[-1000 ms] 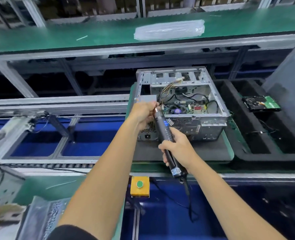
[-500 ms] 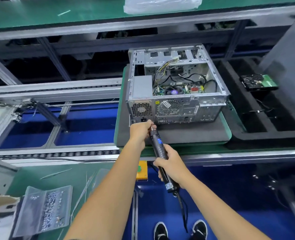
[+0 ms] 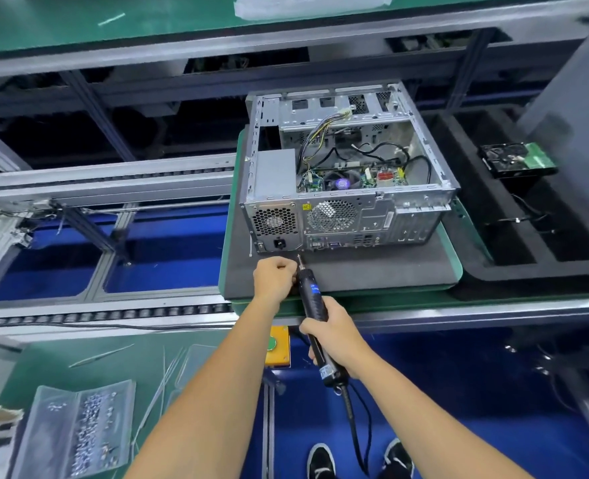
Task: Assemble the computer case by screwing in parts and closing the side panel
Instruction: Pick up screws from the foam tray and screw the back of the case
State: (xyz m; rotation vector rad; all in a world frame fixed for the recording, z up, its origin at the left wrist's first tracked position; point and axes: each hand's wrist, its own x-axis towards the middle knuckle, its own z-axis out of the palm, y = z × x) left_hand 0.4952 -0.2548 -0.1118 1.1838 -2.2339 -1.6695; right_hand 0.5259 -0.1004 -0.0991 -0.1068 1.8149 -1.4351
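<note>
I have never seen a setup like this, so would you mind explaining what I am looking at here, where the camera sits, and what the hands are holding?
There is no machine here: a person wears a camera on the head, so you look down along both forearms. The right hand grips a black electric screwdriver with a cord hanging from its end. The left hand is curled beside the tool's front end, as if steadying the bit; whether it pinches a screw is too small to tell. The bit points toward the back of an open computer case, which lies on a grey foam pad with wiring and its board exposed, side panel off. To the right, a black foam tray holds a hard drive. At lower left, a clear plastic bag of screws lies on the green bench.
</note>
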